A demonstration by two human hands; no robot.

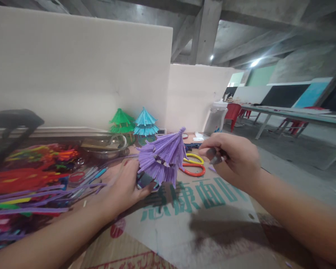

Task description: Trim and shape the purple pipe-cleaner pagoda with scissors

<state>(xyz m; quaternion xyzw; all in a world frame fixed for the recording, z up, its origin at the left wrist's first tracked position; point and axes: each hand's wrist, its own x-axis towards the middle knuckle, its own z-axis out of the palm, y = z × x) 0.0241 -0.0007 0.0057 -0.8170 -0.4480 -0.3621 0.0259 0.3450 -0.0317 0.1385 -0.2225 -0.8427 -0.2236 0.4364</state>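
A purple two-tiered pagoda model [168, 157], its roofs covered in fuzzy pipe-cleaner strips, leans to the right above the table. My left hand [123, 185] is closed round its base, which is partly hidden. Off to the right, my right hand [236, 160] is closed on a small grey, shiny piece [215, 155]; its kind is not clear, and it is apart from the model. Between the model and that hand lie scissors with yellow and orange handles [196, 175]. A green pagoda model [121, 121] and a light blue one [145, 121] stand behind.
Several pipe cleaners [39, 190] in many colours are heaped at the left. Behind them sits a metal bowl [96, 153]. A clear bottle with a white lid [215, 117] stands at the back right. Printed cardboard [170, 231] covers the table, and a white partition [81, 74] rises behind.
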